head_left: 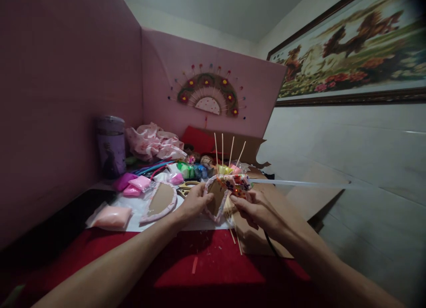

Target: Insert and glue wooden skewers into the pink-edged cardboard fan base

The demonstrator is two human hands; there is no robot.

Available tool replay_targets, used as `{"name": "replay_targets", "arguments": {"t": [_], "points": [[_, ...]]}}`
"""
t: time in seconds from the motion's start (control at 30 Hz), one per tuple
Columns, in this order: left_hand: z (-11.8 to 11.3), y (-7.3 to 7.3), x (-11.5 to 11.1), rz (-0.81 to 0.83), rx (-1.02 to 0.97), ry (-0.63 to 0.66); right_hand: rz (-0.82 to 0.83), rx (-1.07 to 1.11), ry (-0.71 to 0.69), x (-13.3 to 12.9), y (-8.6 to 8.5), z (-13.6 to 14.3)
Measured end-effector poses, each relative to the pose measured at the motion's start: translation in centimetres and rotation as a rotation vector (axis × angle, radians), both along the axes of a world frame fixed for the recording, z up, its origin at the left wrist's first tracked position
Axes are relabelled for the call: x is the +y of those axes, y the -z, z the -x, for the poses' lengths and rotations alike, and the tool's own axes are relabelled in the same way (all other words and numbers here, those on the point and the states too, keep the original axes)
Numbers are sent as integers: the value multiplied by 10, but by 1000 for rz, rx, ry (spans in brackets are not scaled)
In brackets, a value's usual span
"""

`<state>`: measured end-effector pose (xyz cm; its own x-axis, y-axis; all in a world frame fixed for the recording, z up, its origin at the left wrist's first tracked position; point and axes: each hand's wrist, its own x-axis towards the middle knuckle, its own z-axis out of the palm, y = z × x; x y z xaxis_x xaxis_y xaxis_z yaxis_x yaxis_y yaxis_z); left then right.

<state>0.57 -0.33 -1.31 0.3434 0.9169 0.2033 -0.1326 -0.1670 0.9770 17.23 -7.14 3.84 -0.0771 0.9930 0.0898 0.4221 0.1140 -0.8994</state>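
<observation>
My left hand point(199, 201) pinches the left edge of a cardboard piece point(216, 200) with a pale wrapped rim. Several thin wooden sticks point(231, 151) stand up behind that piece. In my right hand point(254, 209) is a colourful patterned glue gun point(238, 183), its nozzle side turned toward the piece, and a long translucent glue stick point(293, 183) juts out of its back to the right. A second cardboard piece point(161, 200) with a wrapped rim lies to the left of my left hand. More loose sticks point(237, 237) lie below the glue gun.
Gold-handled scissors point(186, 189) lie behind my left hand. Bags of coloured clay point(111, 217), a purple tumbler point(111, 147) and a pink cloth point(153, 141) are at the left. Cardboard point(262, 237) lies at the right. A decorated fan point(208, 92) is on the pink panel.
</observation>
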Motion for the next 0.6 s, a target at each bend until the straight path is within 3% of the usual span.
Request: {"name": "replay_targets", "arguments": {"t": [0.6], "points": [[-2,2,1,-48,-17,-6,81,85,-24,6,1,-1]]}}
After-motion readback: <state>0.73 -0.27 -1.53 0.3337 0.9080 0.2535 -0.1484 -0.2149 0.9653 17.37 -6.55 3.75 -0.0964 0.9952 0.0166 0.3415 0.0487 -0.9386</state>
